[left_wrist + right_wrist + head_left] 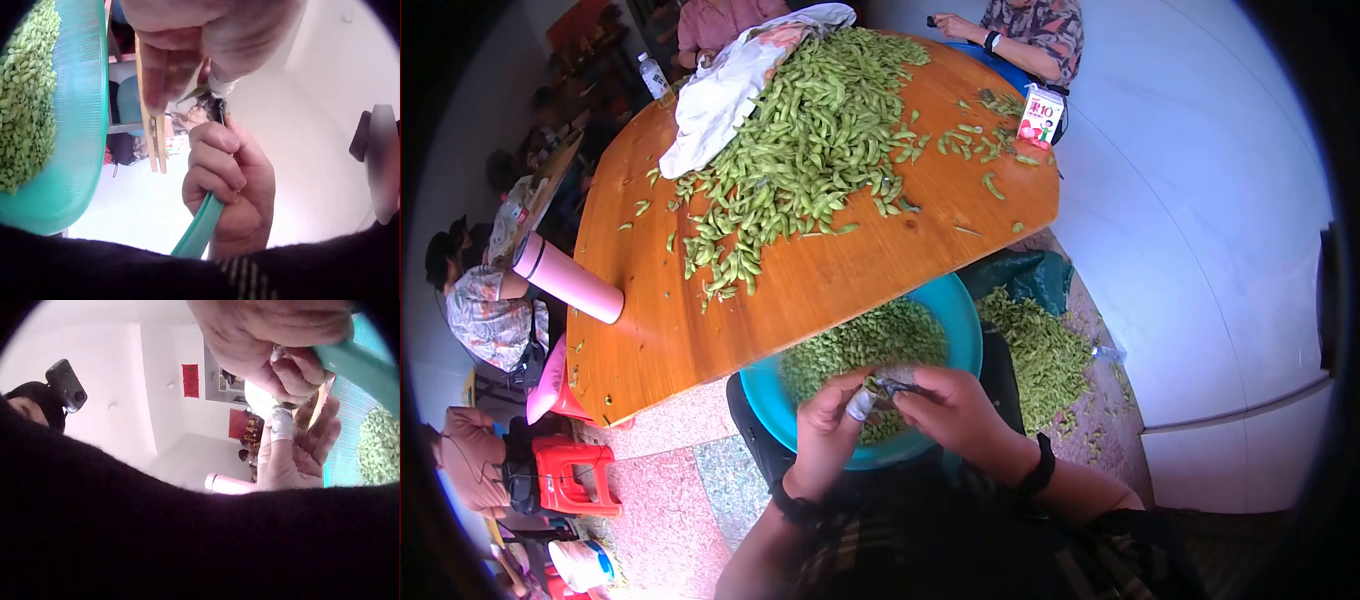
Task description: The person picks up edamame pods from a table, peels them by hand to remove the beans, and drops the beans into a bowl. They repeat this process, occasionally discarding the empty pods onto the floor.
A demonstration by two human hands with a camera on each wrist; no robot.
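Observation:
In the head view my left hand [828, 425] and right hand [965, 410] meet over a teal basin [967, 325] of shelled green beans [870, 340]. My right hand's fingers curl round a tool's teal handle [200, 228], its dark metal tip [220, 107] right at my left thumb. White wrapping [282, 425] covers that thumb. Between thumb and fingers my left hand pinches a green bean pod [194, 94], mostly hidden by the fingers. My right fist covers much of the tool.
A large heap of pods [800, 140] and a white cloth [715, 110] lie on the wooden table [880, 260]. A pink tumbler [570, 280], a bottle [655, 80] and a drink carton [1040, 115] stand near its edges. Discarded pods [1040, 360] cover floor at right. Other people sit around.

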